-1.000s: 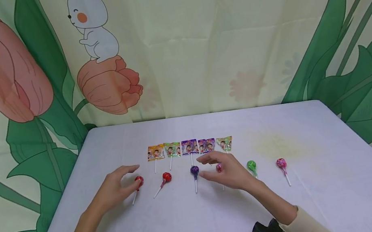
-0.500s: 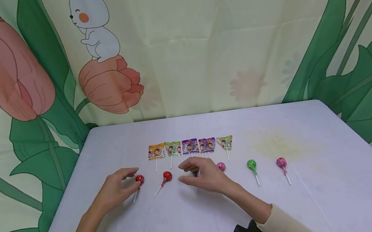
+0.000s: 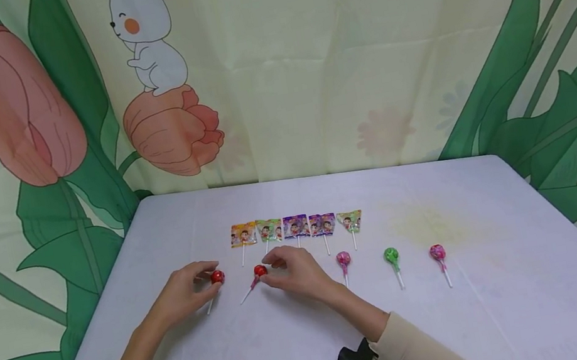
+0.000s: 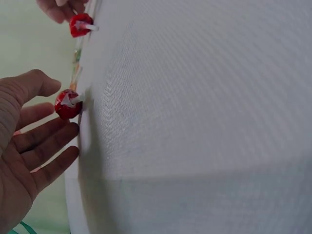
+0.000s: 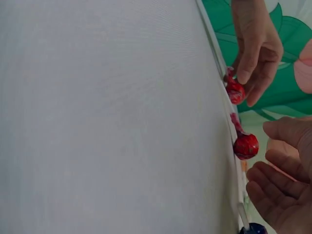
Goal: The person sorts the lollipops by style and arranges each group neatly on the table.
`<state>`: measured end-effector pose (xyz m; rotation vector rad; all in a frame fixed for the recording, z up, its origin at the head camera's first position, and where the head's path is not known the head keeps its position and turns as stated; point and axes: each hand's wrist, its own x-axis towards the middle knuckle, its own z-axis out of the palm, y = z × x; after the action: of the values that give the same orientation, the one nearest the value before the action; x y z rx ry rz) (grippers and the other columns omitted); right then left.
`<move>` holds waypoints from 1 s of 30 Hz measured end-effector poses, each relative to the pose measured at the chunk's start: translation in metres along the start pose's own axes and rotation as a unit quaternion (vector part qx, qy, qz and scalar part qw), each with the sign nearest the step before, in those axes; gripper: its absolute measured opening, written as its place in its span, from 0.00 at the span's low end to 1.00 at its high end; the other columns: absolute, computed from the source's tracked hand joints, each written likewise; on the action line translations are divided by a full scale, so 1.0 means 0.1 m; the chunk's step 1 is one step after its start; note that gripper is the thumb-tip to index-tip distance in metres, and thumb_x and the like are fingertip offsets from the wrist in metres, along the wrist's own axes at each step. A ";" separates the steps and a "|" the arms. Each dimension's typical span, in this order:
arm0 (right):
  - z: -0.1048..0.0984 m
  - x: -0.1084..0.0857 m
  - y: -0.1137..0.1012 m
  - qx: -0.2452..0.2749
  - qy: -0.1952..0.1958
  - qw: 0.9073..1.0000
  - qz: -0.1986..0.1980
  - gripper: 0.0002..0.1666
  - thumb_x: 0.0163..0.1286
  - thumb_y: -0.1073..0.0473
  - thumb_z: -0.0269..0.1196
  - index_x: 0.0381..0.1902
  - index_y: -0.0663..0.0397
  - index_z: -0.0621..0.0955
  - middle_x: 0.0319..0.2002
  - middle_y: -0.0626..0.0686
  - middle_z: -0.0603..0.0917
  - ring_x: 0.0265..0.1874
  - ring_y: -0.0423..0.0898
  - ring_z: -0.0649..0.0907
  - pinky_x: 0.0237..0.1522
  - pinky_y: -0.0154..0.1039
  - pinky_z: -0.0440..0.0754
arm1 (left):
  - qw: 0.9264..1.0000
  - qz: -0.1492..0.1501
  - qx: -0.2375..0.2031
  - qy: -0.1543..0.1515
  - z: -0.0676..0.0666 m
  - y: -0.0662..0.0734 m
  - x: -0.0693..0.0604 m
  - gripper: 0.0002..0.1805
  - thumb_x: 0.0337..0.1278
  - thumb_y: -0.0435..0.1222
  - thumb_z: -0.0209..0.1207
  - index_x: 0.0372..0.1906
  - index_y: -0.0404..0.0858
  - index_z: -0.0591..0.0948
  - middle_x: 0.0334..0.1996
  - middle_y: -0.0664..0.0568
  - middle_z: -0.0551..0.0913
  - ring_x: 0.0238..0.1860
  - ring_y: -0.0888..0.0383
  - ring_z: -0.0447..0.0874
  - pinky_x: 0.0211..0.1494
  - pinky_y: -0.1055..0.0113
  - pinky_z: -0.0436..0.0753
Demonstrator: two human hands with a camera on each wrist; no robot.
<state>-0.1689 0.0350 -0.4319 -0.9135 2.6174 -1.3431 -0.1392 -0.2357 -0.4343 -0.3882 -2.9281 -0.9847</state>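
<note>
My left hand (image 3: 186,294) is around the head of the leftmost red lollipop (image 3: 217,276), fingers apart; in the left wrist view the thumb stands off the red ball (image 4: 68,104). My right hand (image 3: 297,273) reaches to the second red lollipop (image 3: 260,270), thumb and fingers beside its head. In the right wrist view a gap shows between that red ball (image 5: 245,146) and the right hand (image 5: 285,170), which holds nothing. The dark lollipop (image 5: 253,228) lies below, hidden under the right hand in the head view.
Farther right lie a pink lollipop (image 3: 343,259), a green one (image 3: 391,256) and another pink one (image 3: 437,252). Behind them is a row of several wrapped lollipops, among them an orange one (image 3: 243,235) and a purple one (image 3: 296,226). A printed curtain (image 3: 294,77) hangs behind the table.
My right hand has moved left, from over the pink lollipop past the dark one to the second red lollipop. My left hand has stayed nearly in place at the first red one.
</note>
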 end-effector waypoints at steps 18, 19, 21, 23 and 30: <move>0.14 0.09 -0.01 -0.017 0.018 0.999 0.046 0.12 0.67 0.58 0.71 0.45 0.58 0.86 0.38 0.52 0.87 0.37 0.45 0.84 0.42 0.33 0.82 | 1.000 -0.027 -0.006 -0.009 0.01 0.04 0.05 0.20 0.59 0.30 0.70 0.56 0.30 0.83 0.48 0.42 0.86 0.47 0.48 0.85 0.54 0.53 0.87; 0.15 0.10 0.00 -0.017 0.019 0.999 0.045 0.12 0.67 0.59 0.71 0.45 0.59 0.86 0.38 0.52 0.88 0.37 0.44 0.84 0.41 0.33 0.82 | 1.000 -0.028 -0.006 -0.009 0.01 0.04 0.05 0.19 0.59 0.30 0.70 0.55 0.30 0.83 0.48 0.42 0.86 0.47 0.48 0.85 0.54 0.52 0.87; 0.15 0.10 0.00 -0.014 0.019 0.999 0.042 0.12 0.67 0.60 0.71 0.45 0.59 0.86 0.38 0.53 0.88 0.36 0.44 0.84 0.41 0.33 0.82 | 1.000 -0.029 -0.008 -0.008 0.01 0.04 0.05 0.19 0.59 0.30 0.70 0.54 0.30 0.84 0.48 0.42 0.86 0.47 0.48 0.85 0.53 0.52 0.87; 0.15 0.10 0.00 -0.012 0.016 0.999 0.041 0.11 0.68 0.60 0.70 0.45 0.60 0.86 0.38 0.53 0.87 0.35 0.42 0.83 0.40 0.32 0.82 | 0.999 -0.030 -0.008 -0.007 0.01 0.04 0.05 0.18 0.59 0.30 0.70 0.53 0.30 0.84 0.47 0.42 0.86 0.47 0.48 0.85 0.53 0.52 0.87; 0.14 0.09 0.02 -0.002 0.006 1.000 0.028 0.11 0.67 0.63 0.69 0.45 0.63 0.84 0.37 0.54 0.87 0.33 0.42 0.83 0.38 0.30 0.82 | 0.999 -0.034 -0.021 -0.006 0.02 0.04 0.05 0.16 0.58 0.29 0.70 0.51 0.29 0.85 0.44 0.44 0.86 0.43 0.51 0.86 0.51 0.55 0.87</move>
<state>-0.1728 0.0211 -0.4402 -0.8296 2.6342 -1.3352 -0.1426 -0.2305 -0.4337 -0.2978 -2.9533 -1.0568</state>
